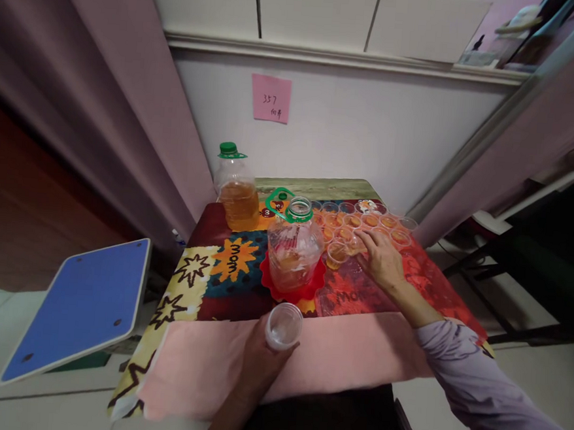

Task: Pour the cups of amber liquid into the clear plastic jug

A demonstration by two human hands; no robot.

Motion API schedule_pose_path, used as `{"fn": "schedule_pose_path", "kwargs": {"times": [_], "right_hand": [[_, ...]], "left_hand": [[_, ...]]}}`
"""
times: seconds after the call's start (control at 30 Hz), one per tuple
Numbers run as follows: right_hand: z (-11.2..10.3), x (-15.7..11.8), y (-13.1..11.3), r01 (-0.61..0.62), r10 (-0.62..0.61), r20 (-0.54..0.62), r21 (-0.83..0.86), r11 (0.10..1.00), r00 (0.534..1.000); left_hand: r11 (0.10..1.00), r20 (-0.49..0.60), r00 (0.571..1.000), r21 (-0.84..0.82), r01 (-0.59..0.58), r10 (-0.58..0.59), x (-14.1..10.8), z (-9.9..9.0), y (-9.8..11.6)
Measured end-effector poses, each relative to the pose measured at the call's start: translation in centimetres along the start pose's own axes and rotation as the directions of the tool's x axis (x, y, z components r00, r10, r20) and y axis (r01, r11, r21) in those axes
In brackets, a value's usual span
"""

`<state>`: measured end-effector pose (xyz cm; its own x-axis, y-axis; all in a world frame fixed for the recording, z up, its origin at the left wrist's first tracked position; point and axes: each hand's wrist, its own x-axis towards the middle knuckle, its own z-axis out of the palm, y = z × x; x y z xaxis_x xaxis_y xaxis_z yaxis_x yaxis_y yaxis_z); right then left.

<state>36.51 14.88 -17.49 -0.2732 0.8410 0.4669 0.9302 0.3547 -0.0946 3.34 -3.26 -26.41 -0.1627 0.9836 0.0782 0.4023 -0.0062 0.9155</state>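
My left hand (263,357) is closed around a clear plastic cup (284,326), its open mouth facing up, over the near edge of the table; it may be a stack of cups. Reaching to the right, my right hand (383,261) has its thumb and forefinger about a small clear cup (356,244) at the front of a group, partly hidden by the fingers. Just left of it stands a cup of amber liquid (336,255). Between my hands, a large clear jug (294,251) without its cap, with a green handle, sits on a red scalloped tray (317,288).
A second jug (240,205) of amber liquid, green-capped, stands at the back left. Several filled cups (370,221) crowd the back right. A pink cloth (356,351) covers the near edge of the patterned tablecloth (235,257). A blue-topped stool (84,305) is at the left.
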Motion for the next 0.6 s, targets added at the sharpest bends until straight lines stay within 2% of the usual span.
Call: {"fn": "schedule_pose_path", "kwargs": {"times": [0.23,0.43,0.6], "right_hand": [[0.5,0.4,0.2,0.073,-0.073,-0.009,-0.043,0.996,0.997],[1.0,0.4,0.4,0.122,-0.123,-0.002,-0.11,0.986,0.992],[0.6,0.4,-0.3,0.118,-0.119,-0.008,-0.089,0.989,0.993]], "left_hand": [[1.0,0.011,1.0,0.008,-0.021,0.021,0.0,-0.1,0.1],[1.0,0.029,1.0,-0.007,0.008,-0.008,0.0,0.0,-0.1],[1.0,0.031,0.999,-0.022,0.008,-0.007,0.0,0.0,-0.1]]}}
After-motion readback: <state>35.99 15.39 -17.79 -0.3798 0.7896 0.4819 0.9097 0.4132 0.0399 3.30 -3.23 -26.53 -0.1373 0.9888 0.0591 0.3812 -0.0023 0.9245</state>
